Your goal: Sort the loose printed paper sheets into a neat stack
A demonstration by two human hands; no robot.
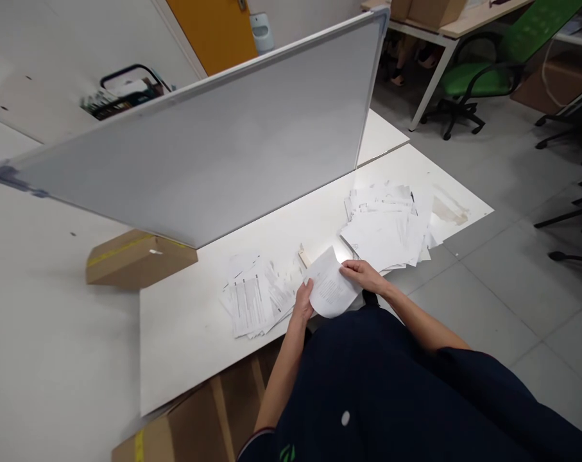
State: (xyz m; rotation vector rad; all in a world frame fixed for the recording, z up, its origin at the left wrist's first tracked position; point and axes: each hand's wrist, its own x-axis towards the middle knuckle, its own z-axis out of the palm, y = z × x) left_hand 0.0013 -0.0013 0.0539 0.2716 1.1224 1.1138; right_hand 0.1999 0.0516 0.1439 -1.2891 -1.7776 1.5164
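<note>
A printed sheet of paper (333, 287) is held between my two hands, just above the table's front edge. My left hand (304, 300) grips its left side, thumb on top. At its upper right edge, my right hand (362, 274) pinches the paper. Whether it is one sheet or a few, I cannot tell. To the right lies a big messy pile of papers (382, 231). Left of my left hand, smaller overlapping stacks of printed sheets (249, 305) rest on the table. A small pale wooden-looking piece (303, 256) sits behind the held paper.
A whiteboard (223, 135) stands along the back of the white table (185, 346). Cardboard boxes are at the left end (136, 260) and under the table (194, 423). Beyond to the right are a green chair (483, 77) and another desk (452, 38), with a person's feet beneath.
</note>
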